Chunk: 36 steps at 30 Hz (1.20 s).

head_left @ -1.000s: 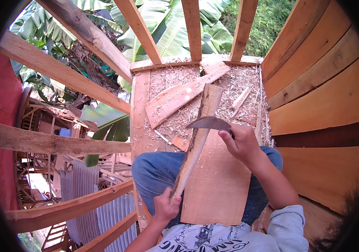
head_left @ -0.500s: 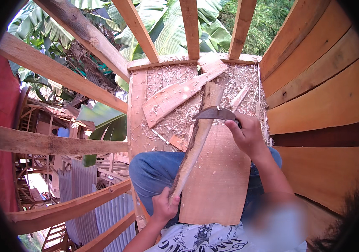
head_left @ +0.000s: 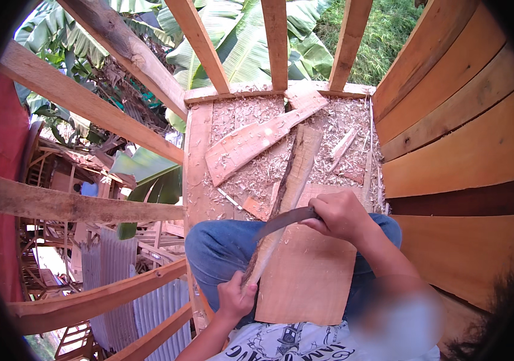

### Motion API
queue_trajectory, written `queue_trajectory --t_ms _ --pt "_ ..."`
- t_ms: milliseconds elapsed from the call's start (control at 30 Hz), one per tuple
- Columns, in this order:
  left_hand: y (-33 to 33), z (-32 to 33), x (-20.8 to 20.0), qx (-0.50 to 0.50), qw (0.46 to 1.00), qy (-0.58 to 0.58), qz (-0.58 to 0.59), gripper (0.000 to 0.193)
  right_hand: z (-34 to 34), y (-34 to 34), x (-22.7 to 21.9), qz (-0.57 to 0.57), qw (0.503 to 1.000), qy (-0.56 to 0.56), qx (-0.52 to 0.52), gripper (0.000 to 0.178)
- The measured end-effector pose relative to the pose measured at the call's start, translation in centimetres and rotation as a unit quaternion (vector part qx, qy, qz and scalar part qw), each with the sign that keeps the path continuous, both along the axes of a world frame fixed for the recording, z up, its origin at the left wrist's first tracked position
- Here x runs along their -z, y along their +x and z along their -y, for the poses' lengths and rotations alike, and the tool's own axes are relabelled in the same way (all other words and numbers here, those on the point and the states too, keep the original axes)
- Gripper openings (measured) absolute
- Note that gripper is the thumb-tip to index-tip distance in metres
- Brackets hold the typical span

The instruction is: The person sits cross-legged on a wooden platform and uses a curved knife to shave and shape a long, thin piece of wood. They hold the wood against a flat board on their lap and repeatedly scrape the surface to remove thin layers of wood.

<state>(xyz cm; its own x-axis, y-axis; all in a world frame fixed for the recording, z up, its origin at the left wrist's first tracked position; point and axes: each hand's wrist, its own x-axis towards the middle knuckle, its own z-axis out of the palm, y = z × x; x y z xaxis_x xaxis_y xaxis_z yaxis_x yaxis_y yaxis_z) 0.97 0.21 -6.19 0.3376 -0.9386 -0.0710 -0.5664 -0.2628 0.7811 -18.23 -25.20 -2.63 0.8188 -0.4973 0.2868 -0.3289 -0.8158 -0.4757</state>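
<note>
Clamping the lower end of the stick [head_left: 295, 171], the left hand [head_left: 236, 295] sits at lower centre; the stick slants up and right from it. The right hand [head_left: 342, 215], right of centre, is wrapped round a knife [head_left: 285, 221], its curved dark metal blade crossing the stick's pale, bark-edged face. Beneath lies a smooth board [head_left: 308, 280]; curled shavings [head_left: 260, 110] litter upper centre.

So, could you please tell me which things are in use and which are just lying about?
In use: curved knife, in the right hand; bark-edged wood strip, in the left hand; apparently the flat board beneath them.

Lying about: tapered board; small orange-brown offcut; pale wood sliver; scattered shavings.
</note>
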Motion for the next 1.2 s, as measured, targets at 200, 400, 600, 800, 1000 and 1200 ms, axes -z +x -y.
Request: queue_trajectory --t_ms 200,400,600,800,1000,1200 --pt "0.1 -0.4 -0.1 0.02 1.0 0.013 0.018 0.043 2.3 -1.4 -0.3 0.14 0.93 0.178 0.29 0.034" --pt "0.1 -0.6 0.3 0.015 1.0 0.004 0.015 0.044 0.7 -1.9 -1.2 0.178 0.929 0.142 0.29 0.035" --pt "-0.1 -0.4 0.5 0.016 0.999 -0.013 0.036 0.044 -1.3 -3.4 0.1 0.148 0.952 0.164 0.214 0.036" --pt "-0.3 -0.2 0.3 0.001 0.999 -0.01 0.031 0.041 -3.5 -2.1 -2.1 -0.04 0.981 0.067 0.179 0.041" --pt "-0.4 -0.3 0.5 0.002 0.999 -0.02 0.041 0.037 -4.1 -1.9 -3.3 -0.13 0.964 0.085 0.214 0.048" --pt "-0.4 -0.2 0.7 0.007 0.998 -0.022 0.052 0.038 -2.6 -2.3 -2.7 -0.162 0.942 0.031 0.293 0.053"
